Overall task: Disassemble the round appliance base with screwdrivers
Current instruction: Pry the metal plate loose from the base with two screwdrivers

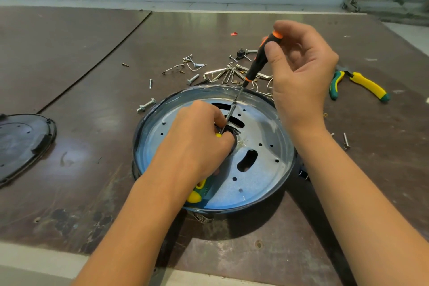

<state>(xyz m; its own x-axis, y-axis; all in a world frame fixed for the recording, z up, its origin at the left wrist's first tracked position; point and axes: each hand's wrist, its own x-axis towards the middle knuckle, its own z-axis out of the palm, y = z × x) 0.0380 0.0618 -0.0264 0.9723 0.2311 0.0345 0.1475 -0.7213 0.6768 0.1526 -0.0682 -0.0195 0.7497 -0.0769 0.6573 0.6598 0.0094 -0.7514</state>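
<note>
Pinching screwdriver (257,60), right hand (301,72) raised, left hand (197,134) fisted

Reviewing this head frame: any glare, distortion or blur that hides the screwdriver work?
Head view: sharp throughout and evenly lit; wide-angle distortion stretches the forearms; soft glare sits on the metal plate of the round base and on the far table; the left hand, gripping a yellow-green tool, hides the tip of the orange-black screwdriver that the right hand holds.
</note>
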